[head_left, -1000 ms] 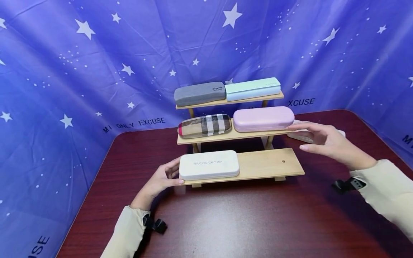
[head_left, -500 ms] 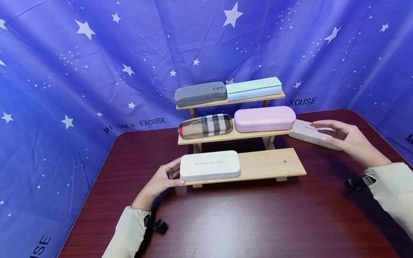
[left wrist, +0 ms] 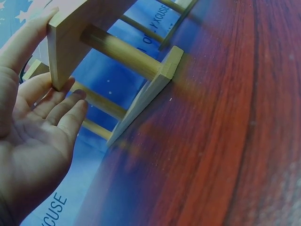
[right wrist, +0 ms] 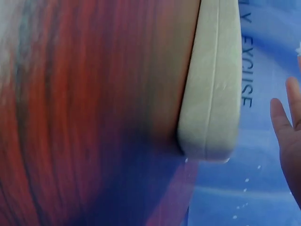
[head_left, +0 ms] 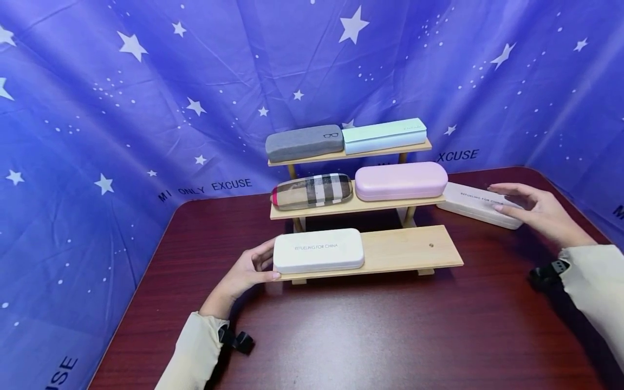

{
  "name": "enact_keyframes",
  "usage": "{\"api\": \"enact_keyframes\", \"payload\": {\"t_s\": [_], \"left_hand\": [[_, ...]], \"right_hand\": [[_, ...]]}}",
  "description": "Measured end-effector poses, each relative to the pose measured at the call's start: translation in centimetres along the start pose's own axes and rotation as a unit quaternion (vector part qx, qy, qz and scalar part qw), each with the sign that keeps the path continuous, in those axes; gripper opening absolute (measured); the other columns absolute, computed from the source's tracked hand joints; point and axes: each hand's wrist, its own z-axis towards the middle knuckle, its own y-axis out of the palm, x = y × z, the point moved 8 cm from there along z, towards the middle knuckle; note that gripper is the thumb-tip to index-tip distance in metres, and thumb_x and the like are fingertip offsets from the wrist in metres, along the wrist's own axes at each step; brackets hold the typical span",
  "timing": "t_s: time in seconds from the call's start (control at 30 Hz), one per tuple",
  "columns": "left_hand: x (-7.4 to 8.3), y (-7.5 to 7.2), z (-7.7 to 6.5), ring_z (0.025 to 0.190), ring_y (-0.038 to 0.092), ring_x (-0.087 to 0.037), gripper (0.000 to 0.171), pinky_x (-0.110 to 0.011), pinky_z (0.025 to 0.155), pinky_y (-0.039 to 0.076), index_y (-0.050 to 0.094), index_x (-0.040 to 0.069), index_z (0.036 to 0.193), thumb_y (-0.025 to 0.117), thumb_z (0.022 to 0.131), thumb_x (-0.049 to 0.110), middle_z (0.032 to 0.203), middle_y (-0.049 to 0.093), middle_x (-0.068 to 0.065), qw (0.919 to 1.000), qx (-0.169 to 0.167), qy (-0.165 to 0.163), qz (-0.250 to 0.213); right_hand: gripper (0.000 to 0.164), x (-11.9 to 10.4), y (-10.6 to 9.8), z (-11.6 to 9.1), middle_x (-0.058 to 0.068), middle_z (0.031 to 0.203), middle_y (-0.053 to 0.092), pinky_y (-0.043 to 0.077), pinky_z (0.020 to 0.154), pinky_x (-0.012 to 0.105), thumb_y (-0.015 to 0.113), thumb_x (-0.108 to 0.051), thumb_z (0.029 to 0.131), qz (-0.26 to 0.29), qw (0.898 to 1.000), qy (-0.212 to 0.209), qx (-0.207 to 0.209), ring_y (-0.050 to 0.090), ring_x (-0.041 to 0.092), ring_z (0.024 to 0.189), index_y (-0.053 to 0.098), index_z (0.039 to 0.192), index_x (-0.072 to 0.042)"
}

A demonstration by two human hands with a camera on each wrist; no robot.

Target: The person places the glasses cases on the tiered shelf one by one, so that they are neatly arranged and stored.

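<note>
My left hand (head_left: 244,275) grips the left end of the lowest board of a three-tier wooden display stand (head_left: 409,249), its thumb at the front edge. In the left wrist view the fingers bend around the board's end (left wrist: 66,42). On that board, beside the hand, lies a white glasses case (head_left: 317,250) with printed lettering. My right hand (head_left: 543,216) hovers with fingers apart over the right end of a second pale glasses case (head_left: 480,205), which lies slanted on the table behind the stand's right side. The right wrist view shows this case (right wrist: 209,94) apart from the fingers (right wrist: 294,99).
On the middle tier sit a plaid glasses case (head_left: 312,192) and a pink one (head_left: 401,181). The top tier carries a grey case (head_left: 304,143) and a mint-blue one (head_left: 385,135). A starry blue curtain (head_left: 219,81) backs the dark red table (head_left: 341,336).
My right hand has moved rightward from beside the pink case to above the pale case's right end, uncovering more of that case. The left hand keeps its grip on the board.
</note>
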Motion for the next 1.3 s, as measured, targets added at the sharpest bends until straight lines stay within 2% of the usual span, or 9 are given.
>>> {"api": "enact_keyframes", "payload": {"t_s": [0.2, 0.43, 0.63, 0.77, 0.9, 1.03, 1.17, 1.3], "left_hand": [[0.2, 0.0, 0.0, 0.121, 0.049, -0.007, 0.085, -0.021, 0.099, 0.040, 0.026, -0.012, 0.142, 0.076, 0.076, 0.004, 0.144, 0.030, -0.032, 0.9999, 0.004, 0.001, 0.013], [0.4, 0.3, 0.0, 0.120, 0.050, -0.008, 0.084, -0.021, 0.099, 0.040, 0.027, -0.012, 0.142, 0.077, 0.076, 0.006, 0.143, 0.031, -0.032, 1.0000, 0.002, 0.002, 0.008], [0.3, 0.2, 0.0, 0.119, 0.051, -0.008, 0.086, -0.022, 0.098, 0.041, 0.027, -0.012, 0.142, 0.078, 0.075, 0.007, 0.144, 0.030, -0.032, 1.0000, 0.002, 0.000, 0.003], [0.3, 0.2, 0.0, 0.119, 0.050, -0.008, 0.087, -0.022, 0.098, 0.041, 0.027, -0.012, 0.142, 0.078, 0.075, 0.007, 0.144, 0.030, -0.032, 1.0000, 0.002, 0.002, 0.003], [0.2, 0.2, 0.0, 0.120, 0.050, -0.009, 0.086, -0.023, 0.098, 0.042, 0.027, -0.012, 0.142, 0.077, 0.076, 0.007, 0.144, 0.030, -0.032, 1.0000, -0.003, 0.005, 0.000], [0.3, 0.2, 0.1, 0.120, 0.050, -0.008, 0.086, -0.022, 0.099, 0.041, 0.026, -0.012, 0.142, 0.077, 0.076, 0.008, 0.144, 0.030, -0.033, 1.0000, 0.000, 0.006, 0.001], [0.4, 0.1, 0.0, 0.120, 0.049, -0.006, 0.087, -0.021, 0.100, 0.039, 0.026, -0.012, 0.142, 0.078, 0.075, 0.008, 0.144, 0.029, -0.033, 1.0000, 0.002, 0.003, 0.005], [0.5, 0.1, 0.0, 0.121, 0.049, -0.006, 0.086, -0.021, 0.100, 0.039, 0.026, -0.012, 0.142, 0.077, 0.076, 0.006, 0.144, 0.030, -0.033, 1.0000, 0.003, 0.001, 0.008]], "right_hand": [[0.044, 2.1, -0.5, 0.0, -0.018, 0.116, 0.057, 0.038, 0.074, 0.006, 0.065, -0.005, 0.087, 0.019, 0.999, 0.048, 0.014, 0.052, -0.008, 0.101, 0.054, 0.130, -0.003], [0.043, 3.9, -1.3, -0.2, -0.021, 0.112, 0.055, 0.038, 0.074, 0.004, 0.066, -0.009, 0.087, 0.016, 0.997, 0.073, 0.038, 0.053, -0.012, 0.098, 0.054, 0.128, -0.005], [0.046, 5.1, -1.4, -0.2, -0.020, 0.117, 0.048, 0.033, 0.076, 0.003, 0.064, -0.018, 0.090, -0.001, 0.995, 0.102, 0.019, 0.045, -0.012, 0.101, 0.050, 0.133, -0.010], [0.048, 5.9, -1.5, -0.1, -0.022, 0.120, 0.044, 0.028, 0.077, 0.001, 0.062, -0.022, 0.091, -0.016, 0.993, 0.114, 0.009, 0.037, -0.008, 0.110, 0.048, 0.137, -0.015], [0.049, 6.6, -1.6, -0.1, -0.023, 0.122, 0.042, 0.026, 0.079, 0.001, 0.061, -0.019, 0.092, 0.009, 0.992, 0.122, 0.008, 0.033, -0.005, 0.115, 0.046, 0.139, -0.019], [0.049, 7.3, -1.3, -0.1, -0.024, 0.122, 0.044, 0.028, 0.080, 0.005, 0.059, -0.013, 0.092, 0.065, 0.990, 0.127, 0.000, 0.037, -0.009, 0.109, 0.047, 0.138, -0.023], [0.050, 7.8, -0.7, 0.0, -0.025, 0.119, 0.047, 0.030, 0.082, 0.008, 0.057, -0.006, 0.092, 0.121, 0.983, 0.138, -0.024, 0.041, -0.009, 0.103, 0.047, 0.137, -0.027], [0.055, 8.1, -0.4, 0.1, -0.020, 0.124, 0.041, 0.029, 0.082, 0.007, 0.058, -0.009, 0.092, 0.107, 0.981, 0.157, -0.043, 0.038, -0.010, 0.102, 0.040, 0.141, -0.027]]}}
